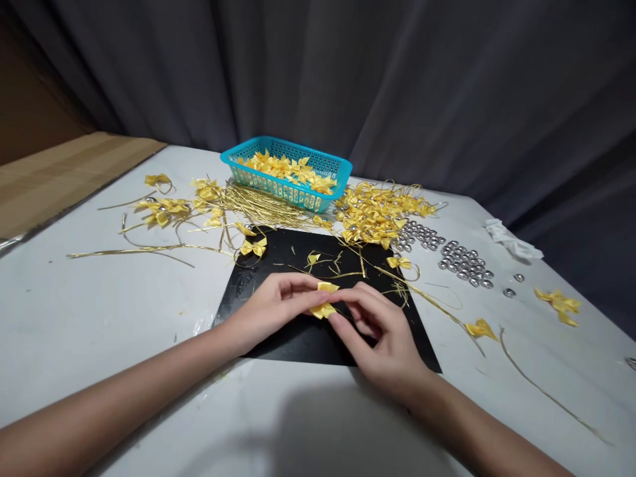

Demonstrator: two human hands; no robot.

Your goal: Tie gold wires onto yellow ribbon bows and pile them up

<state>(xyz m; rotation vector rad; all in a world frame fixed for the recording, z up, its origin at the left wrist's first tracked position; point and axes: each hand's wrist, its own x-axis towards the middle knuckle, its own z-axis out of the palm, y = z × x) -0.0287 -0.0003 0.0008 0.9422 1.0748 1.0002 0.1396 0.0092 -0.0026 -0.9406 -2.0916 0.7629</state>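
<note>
While both forearms reach in across a white worktop (124, 311), a person's left hand (278, 301) and right hand (380, 331) meet over a small yellow bow (322, 310). Light and soft by the look of it, the glossy ribbon would probably crush under a hard squeeze and slip under a loose one; its gathered middle seems the surest place for a pinch, sparing the loops. The bow sits directly at the fingertips, above a black mat (298, 344), with one end pointing away from the wearer and the other toward. The left fingers are clamped on its left side, thumb in front. The right forefinger lies across its middle and the right thumb is close to its near edge; whether those two also grip cannot be told. Beyond the fingers stands a teal basket (248, 177) of yellow bows (283, 167), with a bundle of gold ties (263, 205) just in front of it. A heap of bows (372, 212) lies beyond the right fingers, and silver beads (467, 265) spread farther to their right.
</note>
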